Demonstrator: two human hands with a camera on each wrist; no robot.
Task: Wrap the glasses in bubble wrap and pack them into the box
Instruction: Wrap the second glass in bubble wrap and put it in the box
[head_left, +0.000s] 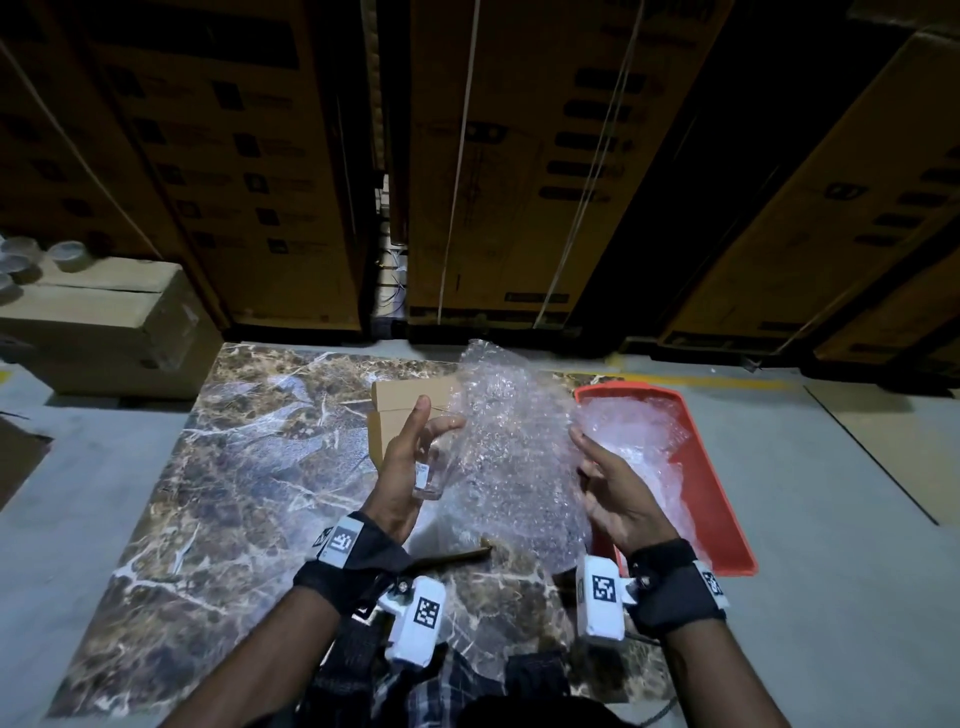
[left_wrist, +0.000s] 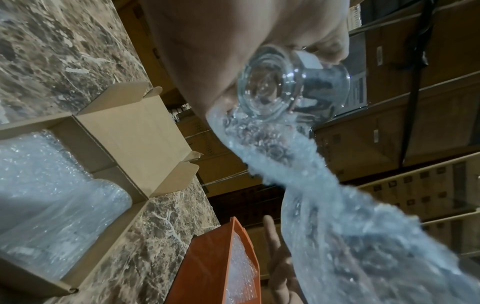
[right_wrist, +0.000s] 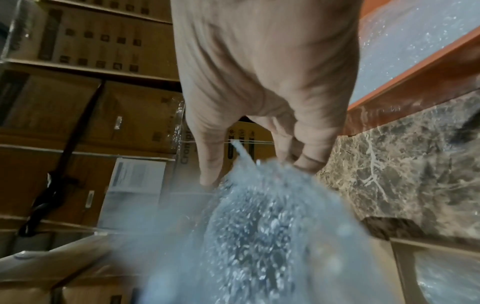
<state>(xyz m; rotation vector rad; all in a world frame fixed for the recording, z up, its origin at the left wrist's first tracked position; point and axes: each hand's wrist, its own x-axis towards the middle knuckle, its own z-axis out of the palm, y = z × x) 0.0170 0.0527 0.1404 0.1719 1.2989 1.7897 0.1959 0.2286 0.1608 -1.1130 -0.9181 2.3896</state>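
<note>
One glass (head_left: 434, 475) lies in the left hand (head_left: 405, 467), thumb and fingers clamped on it, against one bubble wrap sheet (head_left: 514, 457) whose other edge the right hand (head_left: 618, 493) pinches. One open cardboard box (head_left: 410, 400) sits at twelve o'clock from the left hand on the marble table (head_left: 249, 467); one orange tray (head_left: 719, 499) of wrap lies at three o'clock.

The glass (left_wrist: 272, 82) looks glossy, wrap (head_left: 514, 457) bubbly plastic, box (left_wrist: 135, 131) matt cardboard, table (head_left: 234, 467) polished marble.

Warehouse — stacked strapped cartons (head_left: 519, 156), concrete floor (head_left: 831, 519)
</note>
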